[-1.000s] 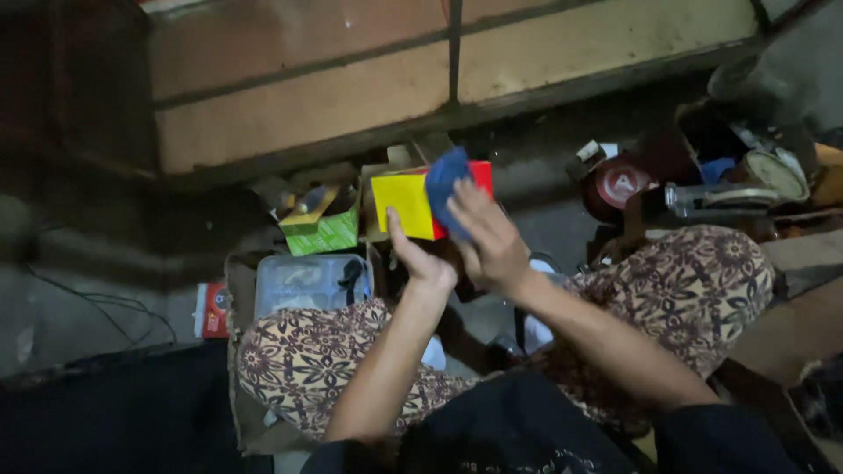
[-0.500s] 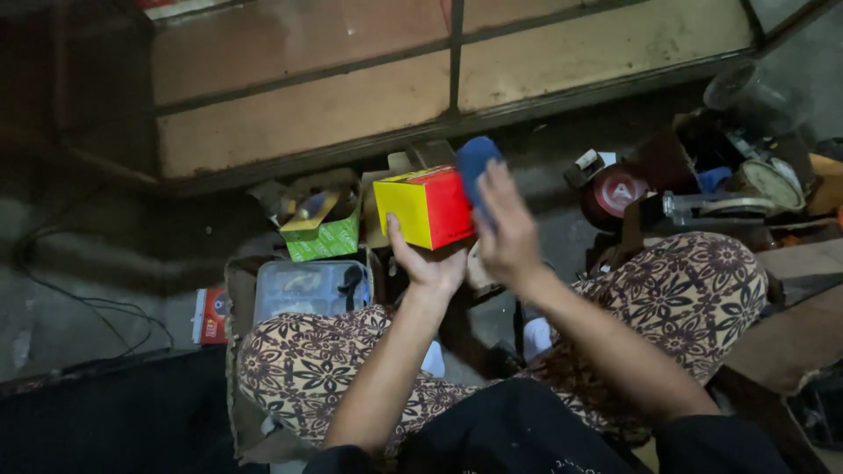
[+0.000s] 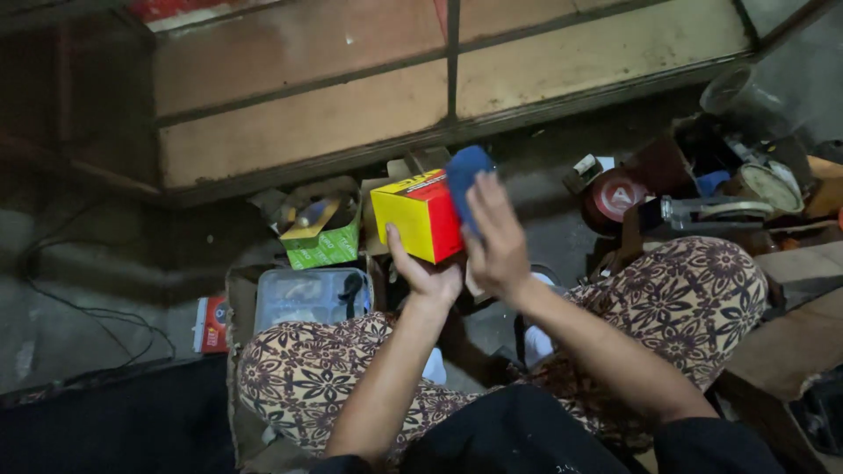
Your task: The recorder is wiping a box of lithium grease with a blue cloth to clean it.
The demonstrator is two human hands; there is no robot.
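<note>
Two patterned knees spread wide on the dim floor. Between them, held up, is a yellow and red box. The left hand grips the box from below. The right hand presses a blue cloth on its red side. A green box sits just beside.

Glossy cardboard box, soft matt blue cloth, clear plastic tub, rough concrete floor
</note>
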